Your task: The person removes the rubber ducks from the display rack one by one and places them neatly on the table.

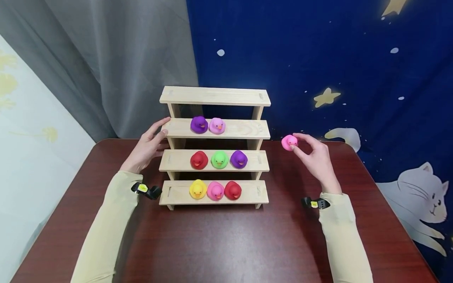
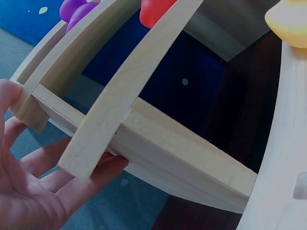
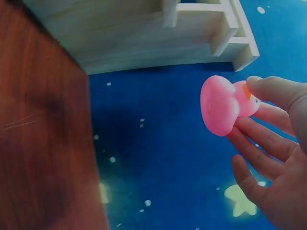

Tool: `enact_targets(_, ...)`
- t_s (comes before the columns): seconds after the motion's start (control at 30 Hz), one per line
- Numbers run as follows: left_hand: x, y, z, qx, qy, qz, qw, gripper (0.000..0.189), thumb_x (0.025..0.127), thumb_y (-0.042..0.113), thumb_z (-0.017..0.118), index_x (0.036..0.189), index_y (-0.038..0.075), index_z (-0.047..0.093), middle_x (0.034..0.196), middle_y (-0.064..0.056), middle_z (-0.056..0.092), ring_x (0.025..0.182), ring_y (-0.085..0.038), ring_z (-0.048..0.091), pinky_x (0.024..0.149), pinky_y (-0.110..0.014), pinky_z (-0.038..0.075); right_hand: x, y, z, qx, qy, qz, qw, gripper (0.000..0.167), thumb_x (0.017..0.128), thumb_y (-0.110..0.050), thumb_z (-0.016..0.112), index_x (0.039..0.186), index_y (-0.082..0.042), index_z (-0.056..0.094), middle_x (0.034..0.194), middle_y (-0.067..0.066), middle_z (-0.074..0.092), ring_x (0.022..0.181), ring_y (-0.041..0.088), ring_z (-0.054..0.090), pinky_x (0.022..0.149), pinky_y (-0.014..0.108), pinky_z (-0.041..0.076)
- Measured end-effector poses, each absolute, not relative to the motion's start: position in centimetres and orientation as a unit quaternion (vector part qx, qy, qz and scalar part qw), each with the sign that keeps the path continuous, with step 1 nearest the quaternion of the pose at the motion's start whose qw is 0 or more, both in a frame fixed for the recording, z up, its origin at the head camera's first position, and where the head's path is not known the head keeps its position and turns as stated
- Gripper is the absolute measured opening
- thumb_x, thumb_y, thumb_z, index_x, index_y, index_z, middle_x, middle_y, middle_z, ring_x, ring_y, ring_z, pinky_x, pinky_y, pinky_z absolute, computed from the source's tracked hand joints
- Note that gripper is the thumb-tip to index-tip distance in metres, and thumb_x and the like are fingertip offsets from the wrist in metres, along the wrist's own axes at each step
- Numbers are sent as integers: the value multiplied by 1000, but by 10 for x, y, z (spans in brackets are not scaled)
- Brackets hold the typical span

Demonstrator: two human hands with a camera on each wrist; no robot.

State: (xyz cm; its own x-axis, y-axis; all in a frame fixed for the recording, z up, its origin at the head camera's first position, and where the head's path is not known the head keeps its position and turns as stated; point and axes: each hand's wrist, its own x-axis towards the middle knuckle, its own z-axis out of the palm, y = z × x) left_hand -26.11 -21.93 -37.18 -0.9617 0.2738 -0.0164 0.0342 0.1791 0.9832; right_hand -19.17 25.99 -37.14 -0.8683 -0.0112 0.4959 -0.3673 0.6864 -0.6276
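Observation:
My right hand (image 1: 315,157) pinches a bright pink rubber duck (image 1: 289,142) between thumb and fingers, in the air right of a wooden stepped shelf (image 1: 214,96). In the right wrist view the duck (image 3: 219,106) is tilted, its base facing left. My left hand (image 1: 145,151) rests against the shelf's left end, its fingertips touching the wood around the second tier from the top. The left wrist view shows that hand (image 2: 38,191) with fairly straight, spread fingers, partly hidden behind a plank end.
On the second tier from the top sit a purple duck (image 1: 199,125) and a light pink duck (image 1: 217,125). Below are red, green (image 1: 220,159) and purple ducks, then yellow (image 1: 197,189), pink and red ones. The shelf stands on a brown table (image 1: 226,243) before a blue curtain (image 1: 283,59).

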Motion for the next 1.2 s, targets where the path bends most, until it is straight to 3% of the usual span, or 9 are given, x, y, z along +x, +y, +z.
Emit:
enact_targets(0.9, -260, -218, -371, 103, 756, 639, 96, 56, 101, 40, 48, 153, 37, 26, 152, -21, 25, 124, -48, 43, 94, -62, 37, -208, 270, -436, 91, -904, 392, 144, 35, 85, -4, 73, 118, 4, 64, 110, 23, 66, 106, 39, 60, 93, 52, 41)
enact_targets(1.2, -261, -218, -373, 106, 758, 637, 92, 56, 102, 39, 46, 153, 35, 24, 153, -21, 22, 124, -50, 43, 92, -64, 38, -210, 273, -445, 79, -903, 402, 132, 35, 85, -3, 73, 118, 4, 64, 108, 23, 67, 99, 36, 63, 85, 47, 47)
